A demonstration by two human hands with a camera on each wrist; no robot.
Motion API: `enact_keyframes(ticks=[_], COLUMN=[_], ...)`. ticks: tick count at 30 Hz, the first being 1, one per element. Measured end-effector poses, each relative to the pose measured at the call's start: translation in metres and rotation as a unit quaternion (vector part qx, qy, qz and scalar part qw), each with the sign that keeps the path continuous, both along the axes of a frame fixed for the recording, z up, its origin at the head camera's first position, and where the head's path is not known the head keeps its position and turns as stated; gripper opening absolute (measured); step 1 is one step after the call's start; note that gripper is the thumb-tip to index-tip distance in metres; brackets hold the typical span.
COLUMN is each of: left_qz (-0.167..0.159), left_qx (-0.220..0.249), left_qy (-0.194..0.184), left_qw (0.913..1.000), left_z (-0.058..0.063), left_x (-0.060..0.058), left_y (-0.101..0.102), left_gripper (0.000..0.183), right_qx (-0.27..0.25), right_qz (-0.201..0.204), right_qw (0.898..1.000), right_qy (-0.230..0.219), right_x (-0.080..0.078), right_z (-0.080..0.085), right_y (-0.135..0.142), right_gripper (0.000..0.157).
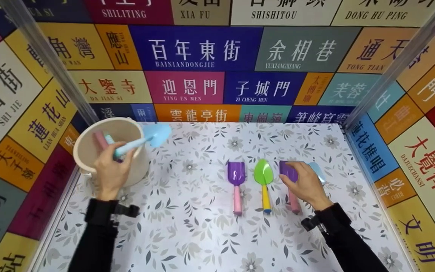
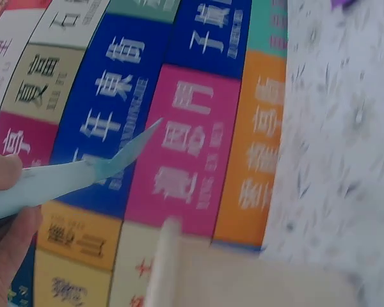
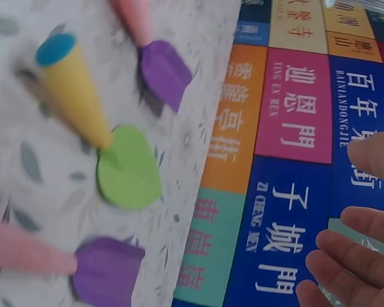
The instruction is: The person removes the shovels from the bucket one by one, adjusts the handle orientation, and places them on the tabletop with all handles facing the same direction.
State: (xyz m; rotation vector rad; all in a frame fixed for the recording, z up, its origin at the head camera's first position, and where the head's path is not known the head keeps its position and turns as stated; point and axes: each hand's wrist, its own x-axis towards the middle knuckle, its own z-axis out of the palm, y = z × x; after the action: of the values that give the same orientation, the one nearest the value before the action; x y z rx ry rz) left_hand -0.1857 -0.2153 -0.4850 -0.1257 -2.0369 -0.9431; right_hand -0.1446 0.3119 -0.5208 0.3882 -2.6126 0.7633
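Observation:
My left hand (image 1: 112, 172) grips the pale blue handle of a toy shovel (image 1: 160, 134) above the mouth of a cream bucket (image 1: 136, 174). The shovel's light blue blade points right, past the rim, and in the left wrist view the same shovel (image 2: 57, 185) is seen side-on. My right hand (image 1: 309, 186) hovers over a purple shovel (image 1: 293, 204) with a pink handle, covering part of it. In the right wrist view its fingers (image 3: 345, 256) are loosely spread with nothing between them. Beside it lies a green trowel (image 1: 264, 172) with a yellow handle.
Another purple shovel (image 1: 236, 173) with a pink handle lies left of the green trowel. A light blue blade (image 1: 318, 172) shows behind the right hand. Inside the bucket a pink handle (image 1: 99, 139) leans. Printed panels (image 1: 187, 87) wall the flowered tabletop (image 1: 187, 226) at back and sides.

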Motion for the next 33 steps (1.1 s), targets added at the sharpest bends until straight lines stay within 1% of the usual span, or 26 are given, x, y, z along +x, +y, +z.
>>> enact_keyframes(ticks=[3,5,7,9,12,15,17,18,20,22,23,24,27,29,31,32,33], left_qz=[-0.021,-0.04,-0.058,-0.07,-0.085,-0.101,-0.112,-0.118,-0.126,-0.14,-0.145,-0.15,-0.167,-0.172,-0.178,-0.18,-0.18], left_qx=[0.026,0.041,0.053,0.063,0.076,0.089,0.096,0.099,0.102,0.11,0.113,0.116,0.122,0.119,0.116,0.115,0.113], left_qy=[0.023,0.034,0.033,0.029,0.026,0.027,0.029,0.029,0.03,0.027,0.026,0.024,0.023,0.025,0.028,0.03,0.03], left_qw=[0.9992,0.9978,0.9964,0.9951,0.9932,0.9905,0.9887,0.9875,0.9862,0.9837,0.9825,0.9815,0.9781,0.9776,0.9768,0.9766,0.9767], left_z=[-0.016,-0.027,-0.037,-0.045,-0.055,-0.062,-0.067,-0.069,-0.072,-0.075,-0.077,-0.078,-0.081,-0.083,-0.083,-0.082,-0.082], left_x=[-0.001,-0.001,0.0,0.002,0.005,0.009,0.011,0.012,0.014,0.016,0.017,0.018,0.02,0.021,0.023,0.024,0.025], left_y=[0.025,0.04,0.054,0.068,0.087,0.105,0.116,0.121,0.131,0.14,0.145,0.15,0.163,0.171,0.177,0.18,0.182], left_gripper=[0.027,0.026,0.027,0.026,0.027,0.028,0.029,0.028,0.028,0.028,0.028,0.028,0.028,0.028,0.028,0.028,0.028], right_qx=[-0.03,-0.048,-0.068,-0.096,-0.149,-0.209,-0.25,-0.271,-0.32,-0.374,-0.402,-0.431,-0.514,-0.555,-0.578,-0.585,-0.587], right_qz=[0.014,0.018,0.016,0.01,-0.001,-0.014,-0.024,-0.03,-0.04,-0.045,-0.048,-0.05,-0.047,-0.048,-0.048,-0.05,-0.053], right_qw=[0.999,0.999,0.998,0.994,0.982,0.963,0.948,0.939,0.919,0.892,0.877,0.86,0.803,0.768,0.745,0.738,0.735], right_qy=[0.018,0.015,-0.004,-0.042,-0.117,-0.171,-0.198,-0.207,-0.228,-0.25,-0.259,-0.27,-0.298,-0.316,-0.33,-0.334,-0.336], right_x=[-0.007,-0.011,-0.016,-0.02,-0.025,-0.032,-0.037,-0.039,-0.045,-0.049,-0.052,-0.054,-0.06,-0.063,-0.064,-0.064,-0.064], right_z=[0.0,0.0,0.001,0.002,0.001,-0.002,-0.003,-0.004,-0.006,-0.006,-0.007,-0.007,-0.007,-0.008,-0.01,-0.01,-0.01], right_y=[-0.012,-0.021,-0.03,-0.038,-0.05,-0.061,-0.069,-0.073,-0.082,-0.091,-0.095,-0.1,-0.114,-0.122,-0.129,-0.131,-0.133], right_gripper=[0.038,0.037,0.036,0.035,0.035,0.035,0.035,0.035,0.034,0.035,0.036,0.036,0.037,0.037,0.039,0.041,0.042])
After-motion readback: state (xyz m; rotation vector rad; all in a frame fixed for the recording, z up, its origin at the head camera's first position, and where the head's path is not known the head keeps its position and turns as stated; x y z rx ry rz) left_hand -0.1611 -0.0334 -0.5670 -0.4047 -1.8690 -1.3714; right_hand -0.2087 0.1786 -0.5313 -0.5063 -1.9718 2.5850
